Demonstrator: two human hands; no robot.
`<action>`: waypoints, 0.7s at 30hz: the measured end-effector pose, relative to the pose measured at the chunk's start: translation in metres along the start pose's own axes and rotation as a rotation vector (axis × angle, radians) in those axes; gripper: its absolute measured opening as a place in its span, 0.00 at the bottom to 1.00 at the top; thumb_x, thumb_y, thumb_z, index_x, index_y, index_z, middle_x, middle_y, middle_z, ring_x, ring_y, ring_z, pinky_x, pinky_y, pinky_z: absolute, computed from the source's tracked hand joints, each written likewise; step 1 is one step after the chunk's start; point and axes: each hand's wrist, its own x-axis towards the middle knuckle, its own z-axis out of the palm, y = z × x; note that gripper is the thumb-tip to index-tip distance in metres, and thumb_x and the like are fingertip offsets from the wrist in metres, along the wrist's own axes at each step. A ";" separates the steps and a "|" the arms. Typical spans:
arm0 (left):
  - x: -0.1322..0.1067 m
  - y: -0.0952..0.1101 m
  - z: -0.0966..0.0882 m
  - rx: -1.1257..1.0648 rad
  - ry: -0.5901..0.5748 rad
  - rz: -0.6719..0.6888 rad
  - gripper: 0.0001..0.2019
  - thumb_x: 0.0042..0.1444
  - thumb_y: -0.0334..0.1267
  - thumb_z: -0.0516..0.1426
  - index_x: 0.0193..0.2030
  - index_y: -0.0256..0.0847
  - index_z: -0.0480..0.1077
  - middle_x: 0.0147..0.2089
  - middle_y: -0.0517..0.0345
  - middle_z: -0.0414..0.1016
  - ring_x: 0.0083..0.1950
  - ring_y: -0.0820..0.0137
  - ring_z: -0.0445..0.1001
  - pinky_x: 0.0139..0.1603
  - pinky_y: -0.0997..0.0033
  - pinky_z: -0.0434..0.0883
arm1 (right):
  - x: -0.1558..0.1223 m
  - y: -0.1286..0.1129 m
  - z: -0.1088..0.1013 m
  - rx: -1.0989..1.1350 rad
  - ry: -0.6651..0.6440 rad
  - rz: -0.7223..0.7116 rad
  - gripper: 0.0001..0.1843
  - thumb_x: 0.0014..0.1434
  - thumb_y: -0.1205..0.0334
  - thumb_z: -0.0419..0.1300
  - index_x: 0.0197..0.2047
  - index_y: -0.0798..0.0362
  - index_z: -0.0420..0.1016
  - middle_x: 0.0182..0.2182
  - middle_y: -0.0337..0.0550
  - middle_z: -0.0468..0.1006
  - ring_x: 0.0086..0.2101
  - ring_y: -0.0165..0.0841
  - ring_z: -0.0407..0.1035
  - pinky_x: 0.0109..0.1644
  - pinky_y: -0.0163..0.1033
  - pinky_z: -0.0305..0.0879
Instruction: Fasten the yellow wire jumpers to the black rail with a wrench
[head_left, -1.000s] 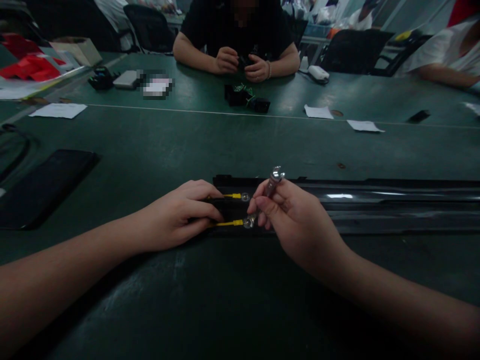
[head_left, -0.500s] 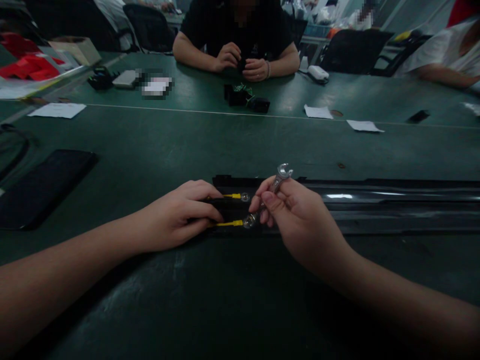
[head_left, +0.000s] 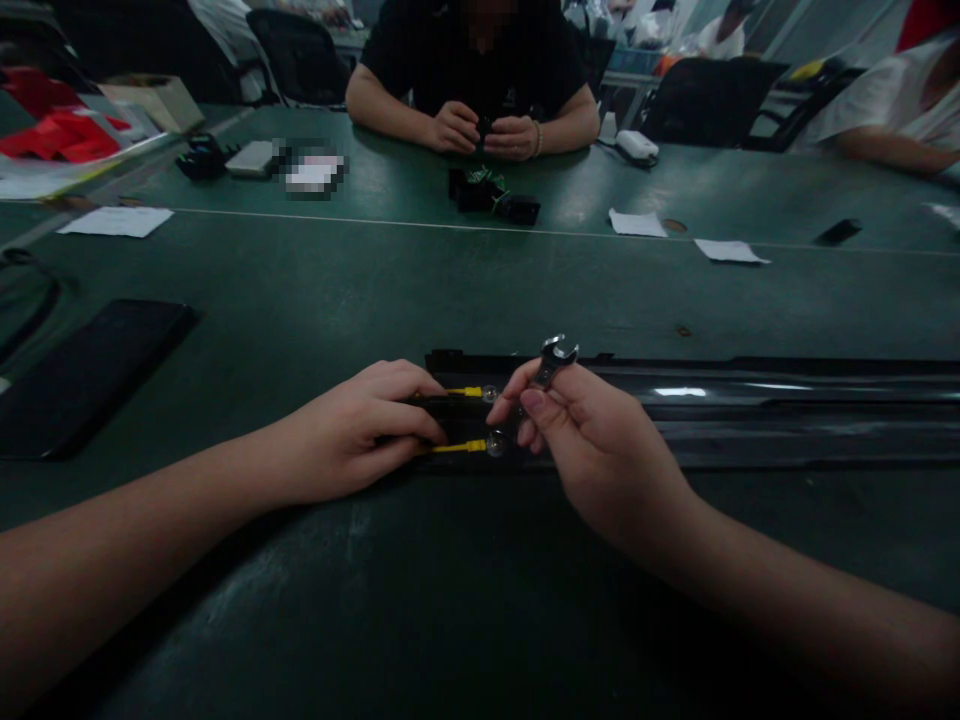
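My right hand (head_left: 592, 420) is closed around a small silver combination wrench (head_left: 553, 362), whose open jaw sticks up past the thumb. The wrench's lower end is mostly hidden by my fingers, close to the front metal terminal (head_left: 496, 443). Two yellow wires (head_left: 459, 447) run to round metal fastenings on a long black panel (head_left: 795, 430). At the panel's left end my left hand (head_left: 375, 425) is closed over the wires, its fingertips curled down. A second fastening (head_left: 490, 394) sits at the rear wire's end, beside my right index finger.
A black phone-like slab (head_left: 90, 375) lies at left on the green table (head_left: 300, 600). Across from me, a person's hands (head_left: 487, 133) hold a small dark part behind black pieces with green wires (head_left: 491, 195). White papers (head_left: 116, 221) lie along the table seam.
My right hand has turned slightly, and the wrench's jaw has shifted a little left and down. The front fastening now shows more clearly. My left hand stays in place.
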 end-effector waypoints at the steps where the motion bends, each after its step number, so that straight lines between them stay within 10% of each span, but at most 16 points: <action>1: 0.000 0.000 0.000 0.000 0.000 0.000 0.12 0.66 0.28 0.54 0.47 0.44 0.79 0.56 0.51 0.72 0.58 0.59 0.71 0.60 0.57 0.69 | 0.000 0.000 0.000 -0.003 -0.001 -0.006 0.09 0.73 0.69 0.51 0.44 0.52 0.72 0.37 0.37 0.81 0.30 0.28 0.72 0.37 0.37 0.70; 21: 0.001 0.002 0.000 0.005 0.001 -0.003 0.12 0.65 0.28 0.54 0.46 0.44 0.79 0.55 0.51 0.73 0.57 0.60 0.71 0.60 0.58 0.70 | 0.000 0.000 0.000 -0.017 -0.010 0.017 0.10 0.73 0.69 0.50 0.44 0.52 0.72 0.36 0.39 0.81 0.30 0.29 0.72 0.35 0.37 0.69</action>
